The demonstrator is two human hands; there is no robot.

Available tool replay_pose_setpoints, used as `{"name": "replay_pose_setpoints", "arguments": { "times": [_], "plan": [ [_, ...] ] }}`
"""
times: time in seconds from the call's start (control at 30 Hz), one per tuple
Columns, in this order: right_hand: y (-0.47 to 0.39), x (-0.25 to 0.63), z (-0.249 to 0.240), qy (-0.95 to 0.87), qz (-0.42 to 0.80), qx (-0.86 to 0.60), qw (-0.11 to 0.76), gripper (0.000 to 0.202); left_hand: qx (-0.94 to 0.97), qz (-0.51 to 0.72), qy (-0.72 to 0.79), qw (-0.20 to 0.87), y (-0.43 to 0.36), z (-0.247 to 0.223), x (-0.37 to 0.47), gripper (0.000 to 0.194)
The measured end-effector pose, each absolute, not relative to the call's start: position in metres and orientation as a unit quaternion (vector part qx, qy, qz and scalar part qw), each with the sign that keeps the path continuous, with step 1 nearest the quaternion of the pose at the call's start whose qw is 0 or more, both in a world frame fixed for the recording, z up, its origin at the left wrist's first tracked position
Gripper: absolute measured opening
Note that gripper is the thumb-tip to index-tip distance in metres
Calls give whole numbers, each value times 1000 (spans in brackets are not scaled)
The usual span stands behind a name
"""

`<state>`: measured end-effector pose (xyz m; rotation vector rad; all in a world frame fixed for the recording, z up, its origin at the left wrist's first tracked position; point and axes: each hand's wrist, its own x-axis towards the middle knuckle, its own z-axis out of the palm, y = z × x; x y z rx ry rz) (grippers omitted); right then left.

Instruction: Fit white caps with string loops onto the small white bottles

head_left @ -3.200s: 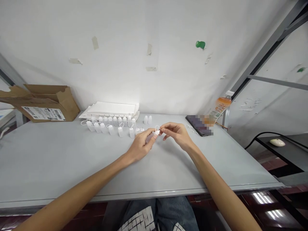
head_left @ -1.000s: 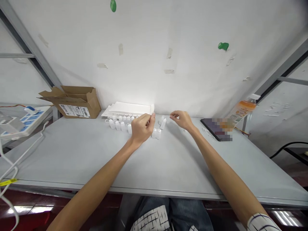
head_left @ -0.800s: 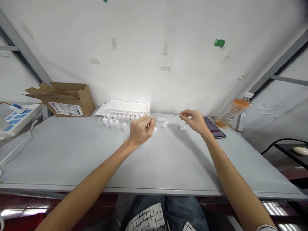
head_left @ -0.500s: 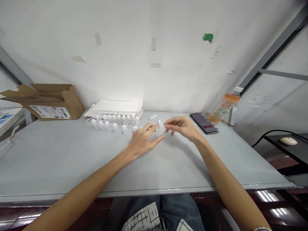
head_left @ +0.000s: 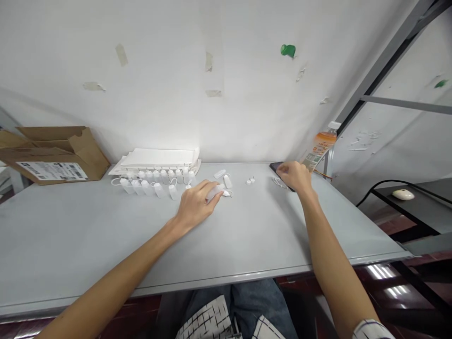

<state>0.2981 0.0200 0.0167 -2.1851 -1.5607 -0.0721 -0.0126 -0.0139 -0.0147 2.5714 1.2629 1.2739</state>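
Observation:
In the middle of the grey table (head_left: 243,226), my left hand (head_left: 197,205) is closed round a small translucent bottle (head_left: 214,192) lying tilted. A white cap with a loop (head_left: 228,193) is at its right end. My right hand (head_left: 293,175) is over the dark phone (head_left: 277,166), beside some thin white loops (head_left: 278,182); its fingers point down, and what they hold, if anything, is hidden. Several small white bottles (head_left: 158,190) with looped caps stand in rows left of my left hand. Another small bottle (head_left: 227,181) lies just behind the held one.
White sheets (head_left: 158,157) lie behind the bottle rows. An open cardboard box (head_left: 52,157) is at the far left. Small white pieces (head_left: 250,181) sit mid-table. An orange drink bottle (head_left: 322,143) stands back right, and a mouse (head_left: 403,194) rests on a side surface.
My right hand has left the held bottle and moved right to the phone. My left hand has kept hold of the bottle. The view has shifted slightly to the right.

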Motion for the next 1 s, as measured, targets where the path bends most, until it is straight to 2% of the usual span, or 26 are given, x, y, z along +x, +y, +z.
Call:
{"name": "replay_pose_setpoints", "arguments": {
  "times": [0.07,0.13,0.3,0.37,0.47,0.6,0.7,0.83,1.0],
  "plan": [
    [24,310,8,-549,-6,-823,146,23,815,428,390,25,-14,-12,-13,18],
    [27,313,0,-556,0,-825,105,24,806,454,374,54,-16,-8,-13,18],
    [26,309,-4,-570,-6,-814,109,21,778,483,365,170,-22,2,-12,21],
    [25,311,0,-579,-2,-800,157,18,767,482,370,206,-23,3,-11,24],
    [22,312,7,-599,39,-750,280,13,756,473,392,227,-23,4,-12,26],
    [18,301,17,-573,214,-647,456,21,743,463,413,250,-22,7,-15,23],
    [15,284,21,-548,312,-528,569,19,719,465,407,317,-22,8,-16,24],
    [11,264,24,-529,368,-445,622,13,679,500,388,371,-20,9,-18,28],
    [6,246,25,-527,428,-407,611,17,691,493,386,362,-20,9,-19,30]
  ]
}}
